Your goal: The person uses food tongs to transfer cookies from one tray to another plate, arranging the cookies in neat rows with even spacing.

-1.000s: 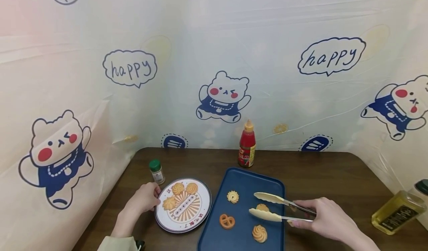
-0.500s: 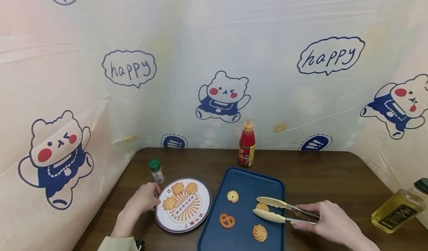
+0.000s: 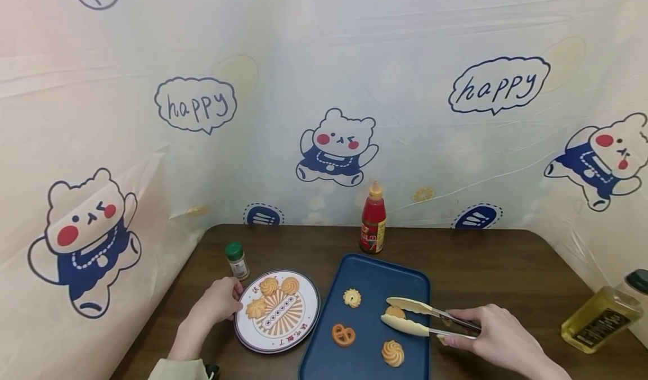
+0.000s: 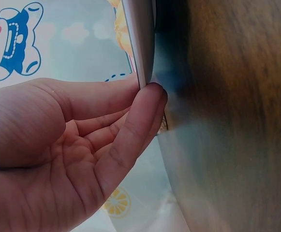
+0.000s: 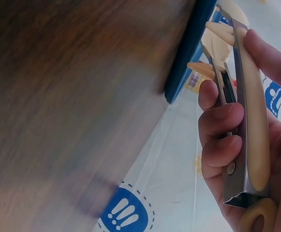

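Narrowing since a second ago, your tongs point(image 3: 406, 325) are now straddling the round cookie point(image 3: 395, 311), which is lying on the blue tray point(image 3: 372, 273) just beyond the swirled cookie point(image 3: 392, 353); whether they are touching it cannot be told. Your right hand point(image 3: 498, 335) is gripping the tongs, while your left hand point(image 3: 219, 301) is pinching the left rim of the plate point(image 3: 310, 304), on which three cookies point(image 3: 269, 286) are resting.

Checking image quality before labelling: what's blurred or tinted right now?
Head view: fairly clear, pinkish tint at the upper left corner; left wrist view: brown wood-grain tabletop smeared, bare left hand sharper; right wrist view: the tabletop blurred too, beige-handled metal tongs clearer.
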`<state>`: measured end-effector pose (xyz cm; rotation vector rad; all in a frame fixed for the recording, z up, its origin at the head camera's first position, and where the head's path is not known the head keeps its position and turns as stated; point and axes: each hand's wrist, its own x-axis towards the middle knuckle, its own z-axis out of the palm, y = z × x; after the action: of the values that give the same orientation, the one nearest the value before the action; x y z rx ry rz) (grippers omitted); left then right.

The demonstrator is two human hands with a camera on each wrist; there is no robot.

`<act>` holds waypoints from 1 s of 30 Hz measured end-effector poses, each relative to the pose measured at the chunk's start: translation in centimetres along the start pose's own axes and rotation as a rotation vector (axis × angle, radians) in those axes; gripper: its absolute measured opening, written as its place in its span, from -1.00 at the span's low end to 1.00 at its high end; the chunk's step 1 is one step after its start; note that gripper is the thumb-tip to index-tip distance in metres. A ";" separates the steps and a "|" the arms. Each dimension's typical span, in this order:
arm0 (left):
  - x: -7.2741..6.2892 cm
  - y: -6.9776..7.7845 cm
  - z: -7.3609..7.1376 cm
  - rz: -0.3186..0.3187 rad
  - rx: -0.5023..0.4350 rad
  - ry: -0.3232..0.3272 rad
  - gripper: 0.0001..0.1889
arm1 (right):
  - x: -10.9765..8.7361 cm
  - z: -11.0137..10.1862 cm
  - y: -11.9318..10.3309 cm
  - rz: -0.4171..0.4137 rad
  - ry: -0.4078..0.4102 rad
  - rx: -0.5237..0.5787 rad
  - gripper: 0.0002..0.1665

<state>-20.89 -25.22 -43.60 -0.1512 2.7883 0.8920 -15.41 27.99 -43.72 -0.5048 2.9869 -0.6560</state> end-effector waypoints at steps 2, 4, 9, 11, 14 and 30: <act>0.0 -0.1 0.0 0.004 0.000 0.003 -0.74 | 0.1 0.0 0.0 0.010 -0.007 0.001 -0.28; 0.1 -0.3 0.1 0.010 -0.001 0.003 -0.74 | 0.1 0.0 0.0 0.019 -0.012 -0.001 -0.27; 0.2 -0.5 0.1 0.012 -0.005 0.000 -0.74 | 0.6 0.2 -0.3 0.033 -0.022 0.020 -0.25; 0.2 -0.5 0.1 0.009 -0.005 0.000 -0.74 | 0.9 0.3 -0.4 0.028 -0.023 0.038 -0.25; 0.2 -0.6 0.2 0.007 -0.005 -0.001 -0.74 | 1.3 0.4 -0.6 0.017 -0.027 0.056 -0.26; 0.2 -0.6 0.1 0.008 -0.010 -0.003 -0.74 | 3.6 1.2 -3.3 -0.049 -0.001 0.076 -0.28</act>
<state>-20.98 -25.62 -44.06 -0.1407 2.7841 0.9077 -17.64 23.51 -43.34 -0.5752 2.9432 -0.7697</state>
